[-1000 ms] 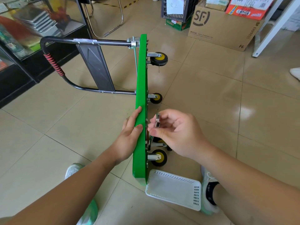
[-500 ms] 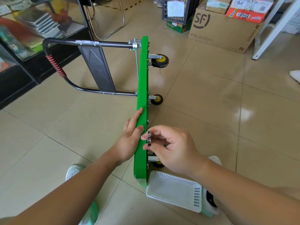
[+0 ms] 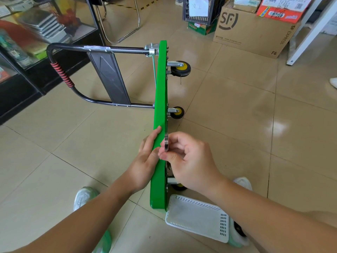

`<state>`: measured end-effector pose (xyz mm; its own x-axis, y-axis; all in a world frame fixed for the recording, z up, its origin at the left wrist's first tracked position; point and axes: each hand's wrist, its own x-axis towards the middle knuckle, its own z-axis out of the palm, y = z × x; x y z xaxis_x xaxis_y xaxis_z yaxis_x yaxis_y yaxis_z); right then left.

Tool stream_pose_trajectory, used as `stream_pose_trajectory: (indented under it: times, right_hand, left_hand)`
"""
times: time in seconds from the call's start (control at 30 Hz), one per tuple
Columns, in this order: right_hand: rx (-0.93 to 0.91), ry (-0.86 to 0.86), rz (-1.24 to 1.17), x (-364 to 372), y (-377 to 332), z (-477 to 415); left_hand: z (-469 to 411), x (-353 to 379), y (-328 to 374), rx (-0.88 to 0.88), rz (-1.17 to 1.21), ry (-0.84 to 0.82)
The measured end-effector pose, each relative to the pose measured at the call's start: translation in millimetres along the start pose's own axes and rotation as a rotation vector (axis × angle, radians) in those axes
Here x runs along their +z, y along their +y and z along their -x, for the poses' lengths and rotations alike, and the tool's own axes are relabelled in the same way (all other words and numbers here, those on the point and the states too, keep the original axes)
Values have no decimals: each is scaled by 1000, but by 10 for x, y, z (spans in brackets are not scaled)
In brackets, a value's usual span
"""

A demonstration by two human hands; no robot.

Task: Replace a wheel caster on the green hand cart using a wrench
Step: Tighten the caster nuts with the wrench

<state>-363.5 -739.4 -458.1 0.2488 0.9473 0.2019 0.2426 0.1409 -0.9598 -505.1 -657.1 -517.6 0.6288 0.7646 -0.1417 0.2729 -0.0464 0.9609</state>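
The green hand cart [image 3: 160,99] stands on its side edge on the tiled floor, its black handle [image 3: 60,77] to the left and its casters to the right. Two yellow-hubbed casters show at the far end, one at the top [image 3: 179,68] and one lower [image 3: 176,112]. A third caster [image 3: 177,185] is mostly hidden under my right hand. My left hand [image 3: 147,157] rests flat on the deck's left face, fingers straight. My right hand [image 3: 186,159] pinches a small metal wrench [image 3: 166,144] against the deck's underside edge.
A white perforated plastic basket [image 3: 197,218] lies upside down on the floor by the cart's near end, between my feet. A glass display cabinet [image 3: 27,42] stands at left. Cardboard boxes [image 3: 255,31] and a black crate [image 3: 200,10] stand at the back.
My right hand moved the wrench down and left to the deck edge, then raised it slightly. The view shifted a little. My left hand stayed on the deck.
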Motion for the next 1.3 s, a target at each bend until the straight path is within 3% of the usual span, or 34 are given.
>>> stream_pose_trajectory:
  times: [0.73, 1.07, 1.3]
  right_hand:
    - [422, -8, -46, -16, -68, -484]
    - [325, -78, -41, -80, -126, -499]
    - [288, -66, 129, -152, -119, -629]
  left_hand:
    - [52, 9, 72, -4, -80, 8]
    - [65, -35, 213, -104, -11, -17]
    - [89, 130, 331, -168, 47, 61]
